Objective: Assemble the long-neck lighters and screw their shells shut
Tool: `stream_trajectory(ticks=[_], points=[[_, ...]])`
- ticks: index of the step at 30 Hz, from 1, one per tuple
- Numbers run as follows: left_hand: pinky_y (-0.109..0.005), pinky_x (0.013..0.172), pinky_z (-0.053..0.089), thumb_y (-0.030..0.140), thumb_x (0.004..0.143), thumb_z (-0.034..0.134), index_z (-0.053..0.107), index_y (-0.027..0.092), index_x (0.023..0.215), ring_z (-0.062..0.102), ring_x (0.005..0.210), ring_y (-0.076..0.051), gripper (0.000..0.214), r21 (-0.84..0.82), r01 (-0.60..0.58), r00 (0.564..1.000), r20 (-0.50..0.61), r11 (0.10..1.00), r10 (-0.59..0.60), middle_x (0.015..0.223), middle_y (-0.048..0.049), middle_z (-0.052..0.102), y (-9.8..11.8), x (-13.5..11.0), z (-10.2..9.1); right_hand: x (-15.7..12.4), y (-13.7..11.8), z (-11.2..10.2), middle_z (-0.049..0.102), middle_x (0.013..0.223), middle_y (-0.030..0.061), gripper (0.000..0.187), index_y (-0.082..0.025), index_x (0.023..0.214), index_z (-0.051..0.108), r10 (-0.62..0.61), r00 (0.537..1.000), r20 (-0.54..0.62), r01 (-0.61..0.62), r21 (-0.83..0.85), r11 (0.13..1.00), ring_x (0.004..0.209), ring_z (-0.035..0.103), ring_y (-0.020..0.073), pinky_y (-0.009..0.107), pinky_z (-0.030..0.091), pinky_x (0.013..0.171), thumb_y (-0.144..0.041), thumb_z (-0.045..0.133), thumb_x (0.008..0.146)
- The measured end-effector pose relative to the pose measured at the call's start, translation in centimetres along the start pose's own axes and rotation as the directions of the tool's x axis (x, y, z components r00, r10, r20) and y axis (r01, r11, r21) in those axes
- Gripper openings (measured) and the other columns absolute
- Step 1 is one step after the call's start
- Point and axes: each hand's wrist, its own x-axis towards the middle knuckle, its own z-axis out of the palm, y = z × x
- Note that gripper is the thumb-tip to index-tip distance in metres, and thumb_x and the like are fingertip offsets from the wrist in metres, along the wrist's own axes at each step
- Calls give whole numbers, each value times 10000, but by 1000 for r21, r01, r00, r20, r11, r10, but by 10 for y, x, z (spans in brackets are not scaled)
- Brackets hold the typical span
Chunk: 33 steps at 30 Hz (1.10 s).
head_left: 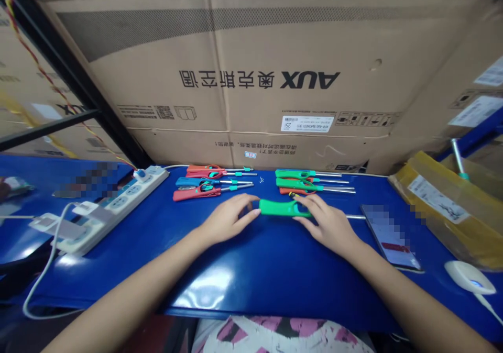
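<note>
A green long-nosed lighter lies on the blue table in the middle. My right hand lies over its right part, fingers curled on the handle, and the metal rod sticks out to the right. My left hand rests just left of the lighter, its fingers stretched toward the green end and touching it. Behind the hands lie two groups of lighters: red and blue ones on the left, green and red ones on the right.
A white power strip with plugs and a cable lies at the left. A phone lies right of my right hand, a white device farther right. A yellow-wrapped parcel stands at the right. Large cardboard boxes wall the back.
</note>
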Motion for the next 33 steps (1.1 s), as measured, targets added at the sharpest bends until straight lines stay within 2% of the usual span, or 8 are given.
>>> stream_trajectory(ticks=[2,5,10,16,21,24,29,33], points=[[-451,1070,450,487,978,500,587,186,1314,604,1179,-299,460,116,22,1000,0,993,-22,1257,-138,661,-11,0,-22,8,11,-9,667,1221,135,397,-212,1346,548,56,998,21,-55,-22,998,972,725,298,375,598,645,-416,517,1006],[-598,1082,391,415,873,574,613,112,1243,530,1254,-426,480,264,90,996,-14,960,-89,1319,-241,606,-38,-3,-54,26,35,-18,633,1279,153,370,-209,1318,570,67,993,92,-66,-16,998,1099,676,324,439,601,794,-376,544,988],[-632,966,440,420,793,546,635,94,1148,571,1142,-486,491,431,208,976,-39,878,-212,1247,-273,618,-88,-14,-90,52,85,-4,666,1145,136,354,-191,1293,619,94,986,136,-99,29,995,1048,672,288,433,561,909,-316,566,966],[-379,727,536,549,782,598,658,185,1117,690,871,-338,499,365,226,965,43,903,-258,1029,-139,738,-116,-22,-104,66,113,25,673,1139,148,376,-177,1286,671,86,985,148,-89,12,996,1053,630,287,436,505,912,-343,555,970],[-359,787,549,608,798,578,680,181,1050,691,913,-298,506,283,200,966,106,938,-238,1059,-119,741,-119,-21,-104,69,106,23,644,1188,176,371,-193,1274,673,142,987,78,-135,-87,987,1111,551,364,530,425,918,-355,527,973],[-391,882,541,597,803,582,694,183,1064,674,993,-302,501,265,181,968,125,947,-220,1132,-134,715,-119,-23,-102,63,90,14,614,1193,196,360,-134,1241,641,168,985,50,-162,-104,981,1107,564,364,492,446,887,-330,495,978],[-419,948,512,541,888,529,701,175,1155,635,1052,-304,485,289,131,984,76,948,-159,1196,-156,644,-112,-29,-92,38,55,4,651,1074,113,279,-186,1041,615,119,980,160,-109,-70,992,880,659,270,353,478,660,-445,541,965],[-388,904,523,472,932,509,684,158,1194,642,1012,-285,445,317,87,989,87,944,-121,1129,-145,655,-105,-31,-83,25,44,6,667,1105,101,277,-200,1059,609,104,969,224,-92,-65,994,882,682,268,354,497,656,-445,496,999]])
